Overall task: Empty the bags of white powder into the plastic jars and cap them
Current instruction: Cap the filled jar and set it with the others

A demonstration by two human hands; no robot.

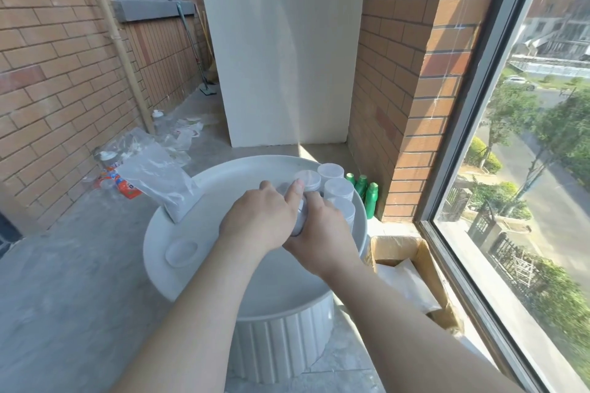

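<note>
Head view: both hands, left hand [258, 220] and right hand [322, 233], grip a tilted jar [300, 217] over the table [242, 175]; powder could spill if the cap slips.

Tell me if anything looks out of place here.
One bag of white powder hangs over the round table's left rim, half off. A loose lid lies apart from the capped jars. Litter strews the floor.
</note>
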